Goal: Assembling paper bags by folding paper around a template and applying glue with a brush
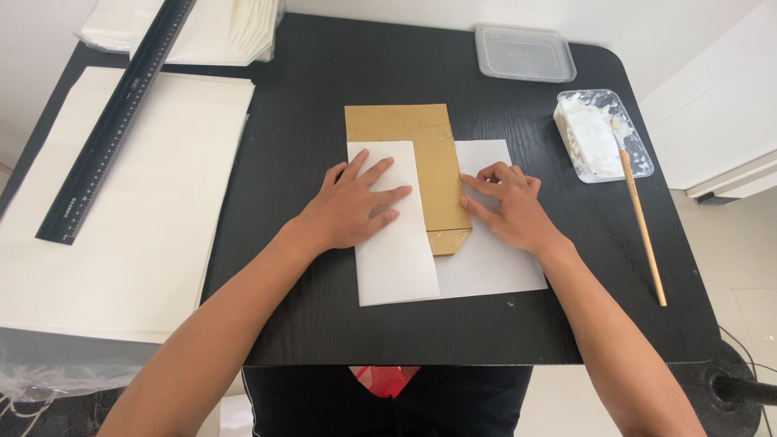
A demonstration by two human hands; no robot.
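Flat and empty, both hands, left (356,206) and right (508,209), press white paper (396,259) over brown cardboard (413,125).

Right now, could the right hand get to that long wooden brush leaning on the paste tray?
Probably yes. The right hand rests flat on the white paper, holding nothing, and the black table between it and the wooden brush is bare.

Bright, even daylight, soft shadows, sharp focus, slight wide-angle edge distortion.
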